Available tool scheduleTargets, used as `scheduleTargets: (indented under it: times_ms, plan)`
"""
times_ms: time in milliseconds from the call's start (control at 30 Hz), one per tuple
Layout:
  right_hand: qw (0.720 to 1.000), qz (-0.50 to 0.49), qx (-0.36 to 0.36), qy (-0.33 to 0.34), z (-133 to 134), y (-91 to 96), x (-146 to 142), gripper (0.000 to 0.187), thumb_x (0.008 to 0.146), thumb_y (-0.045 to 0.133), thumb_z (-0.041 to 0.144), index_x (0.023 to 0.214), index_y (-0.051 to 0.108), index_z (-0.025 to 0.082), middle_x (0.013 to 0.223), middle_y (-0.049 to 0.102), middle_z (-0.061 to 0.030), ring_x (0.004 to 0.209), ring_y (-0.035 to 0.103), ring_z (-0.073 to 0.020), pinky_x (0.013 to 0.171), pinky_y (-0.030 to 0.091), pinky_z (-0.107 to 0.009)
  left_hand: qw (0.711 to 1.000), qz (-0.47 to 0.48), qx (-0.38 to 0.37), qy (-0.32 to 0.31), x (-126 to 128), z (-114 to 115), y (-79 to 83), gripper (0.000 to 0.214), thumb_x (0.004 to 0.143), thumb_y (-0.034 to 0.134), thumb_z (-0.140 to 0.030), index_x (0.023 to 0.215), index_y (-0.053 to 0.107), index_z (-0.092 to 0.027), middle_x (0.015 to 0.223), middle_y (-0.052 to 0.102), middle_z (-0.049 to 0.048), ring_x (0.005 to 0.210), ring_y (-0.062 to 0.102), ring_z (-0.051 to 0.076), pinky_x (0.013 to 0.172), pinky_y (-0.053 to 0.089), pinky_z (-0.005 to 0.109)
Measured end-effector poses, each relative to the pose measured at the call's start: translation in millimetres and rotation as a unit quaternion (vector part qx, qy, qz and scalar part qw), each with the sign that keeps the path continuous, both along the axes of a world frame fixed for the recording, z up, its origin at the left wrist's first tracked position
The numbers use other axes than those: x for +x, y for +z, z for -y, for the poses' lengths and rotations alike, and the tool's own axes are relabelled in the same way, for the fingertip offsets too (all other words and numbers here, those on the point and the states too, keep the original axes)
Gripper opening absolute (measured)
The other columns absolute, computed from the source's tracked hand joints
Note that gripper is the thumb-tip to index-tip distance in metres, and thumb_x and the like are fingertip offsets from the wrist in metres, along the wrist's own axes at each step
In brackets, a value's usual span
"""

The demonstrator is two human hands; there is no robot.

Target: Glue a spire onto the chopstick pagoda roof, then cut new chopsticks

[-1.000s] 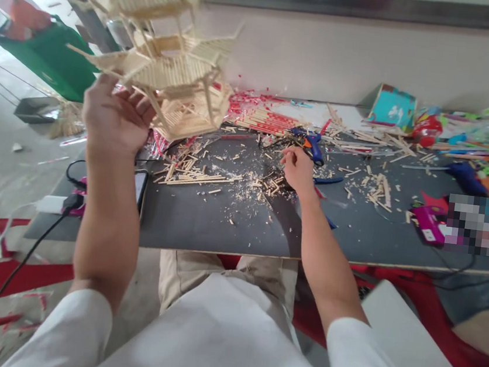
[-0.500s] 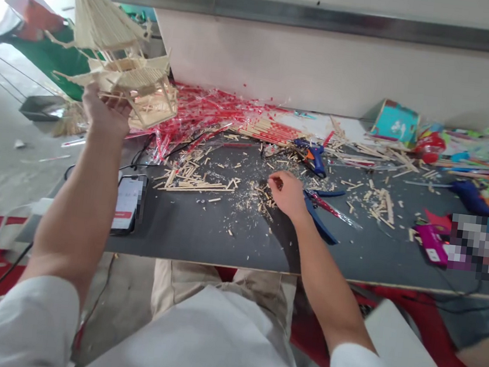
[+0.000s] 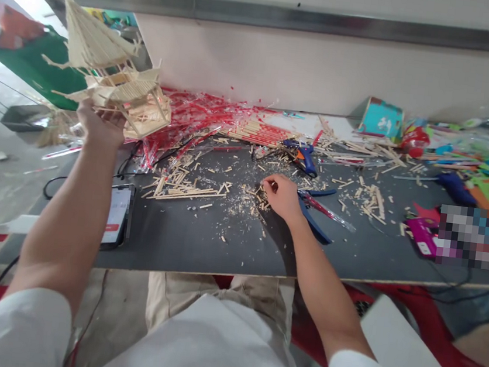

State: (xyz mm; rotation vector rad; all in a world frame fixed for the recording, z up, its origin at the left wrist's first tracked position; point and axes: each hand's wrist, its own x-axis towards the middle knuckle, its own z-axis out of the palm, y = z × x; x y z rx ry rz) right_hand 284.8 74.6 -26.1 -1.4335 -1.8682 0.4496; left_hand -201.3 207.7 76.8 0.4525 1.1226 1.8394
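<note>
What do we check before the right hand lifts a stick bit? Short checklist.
1. Left hand grips model, clear of table: ok.
2. Right hand fingertips on stick bits: ok.
3. A bit actually pinched: cannot tell.
4. Pliers clear of right hand: not ok, they lie close beside it.
5. Glue gun lying apart, behind the hand: ok.

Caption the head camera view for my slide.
Left hand holds up a pale stick-built tower model while right hand touches wooden stick offcuts on the dark tabletop.

Phone [image 3: 117,216] front left; glue gun [image 3: 303,155] behind blue pliers [image 3: 316,212]; teal box [image 3: 380,117] far back
</note>
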Motion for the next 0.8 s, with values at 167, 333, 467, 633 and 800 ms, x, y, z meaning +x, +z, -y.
scheduleTargets:
  times_ms: [167, 333, 467, 633, 800]
  plan:
    - [1.000, -0.006, 0.004, 0.001, 1.7, 1.3, -0.7, 0.016, 0.095, 0.057, 0.028, 0.091, 0.070, 0.020, 0.090, 0.070, -0.0073, 0.074, 0.063, -0.0188, 0.077, 0.053, -0.035, 1.000, -0.008, 0.005, 0.012, 5.8, -2.7, -2.3, 0.027, 0.107, 0.027, -0.033, 0.095, 0.044, -0.015, 0.066, 0.055, -0.0054, 0.070, 0.064, 0.005, 0.081, 0.051, 0.022]
    - [1.000, -0.009, 0.003, 0.007, 3.1, 3.1, -2.7, 0.015, 0.094, 0.059, 0.027, 0.091, 0.071, 0.019, 0.090, 0.070, -0.0073, 0.076, 0.064, -0.0188, 0.077, 0.053, -0.034, 1.000, -0.012, 0.009, 0.008, 9.2, 1.2, 2.2, 0.028, 0.108, 0.025, -0.031, 0.097, 0.045, -0.015, 0.066, 0.057, -0.0056, 0.073, 0.065, 0.006, 0.083, 0.051, 0.023]
    - [1.000, -0.011, 0.001, 0.009, 4.2, 5.3, -4.5, 0.015, 0.094, 0.058, 0.026, 0.091, 0.071, 0.019, 0.091, 0.070, -0.0076, 0.076, 0.063, -0.0188, 0.077, 0.053, -0.034, 1.000, -0.011, 0.021, 0.012, 16.8, 7.4, 9.2, 0.024, 0.105, 0.031, -0.032, 0.098, 0.048, -0.016, 0.064, 0.058, -0.0056, 0.070, 0.065, 0.008, 0.084, 0.052, 0.025]
    - [1.000, -0.014, -0.004, 0.017, 4.8, 4.7, -7.8, 0.011, 0.092, 0.061, 0.025, 0.088, 0.070, 0.020, 0.090, 0.071, -0.0070, 0.077, 0.063, -0.0195, 0.080, 0.053, -0.036, 0.999, -0.003, 0.033, 0.014, 37.4, 14.9, 15.3, 0.021, 0.098, 0.041, -0.032, 0.100, 0.052, -0.014, 0.068, 0.063, -0.0027, 0.066, 0.065, 0.009, 0.082, 0.054, 0.028]
    - [1.000, -0.022, -0.013, 0.011, 4.6, 1.4, -8.7, 0.009, 0.090, 0.063, 0.025, 0.086, 0.069, 0.020, 0.087, 0.071, -0.0057, 0.075, 0.064, -0.0185, 0.077, 0.053, -0.035, 0.999, 0.007, 0.043, 0.004, 52.4, 17.7, 19.2, 0.021, 0.099, 0.042, -0.034, 0.098, 0.052, -0.016, 0.066, 0.063, -0.0031, 0.064, 0.063, 0.009, 0.080, 0.055, 0.028]
